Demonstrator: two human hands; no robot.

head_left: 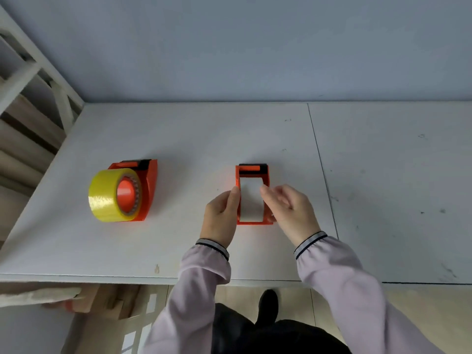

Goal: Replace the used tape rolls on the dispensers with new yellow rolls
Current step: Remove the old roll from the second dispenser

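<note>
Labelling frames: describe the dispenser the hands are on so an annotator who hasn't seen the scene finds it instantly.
On the white table sit two orange dispensers. Take the right-hand dispenser, near the table's middle, standing upright between the left hand and right hand. It carries a pale whitish roll, whereas the left-hand dispenser, untouched, lies on its side with a fat yellow roll.

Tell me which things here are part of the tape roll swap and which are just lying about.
Part of the job:
- left dispenser with yellow roll
- right dispenser with whitish roll
- left hand, right hand, both at it

Just lying about:
- boxes under the table
- white frame
</note>
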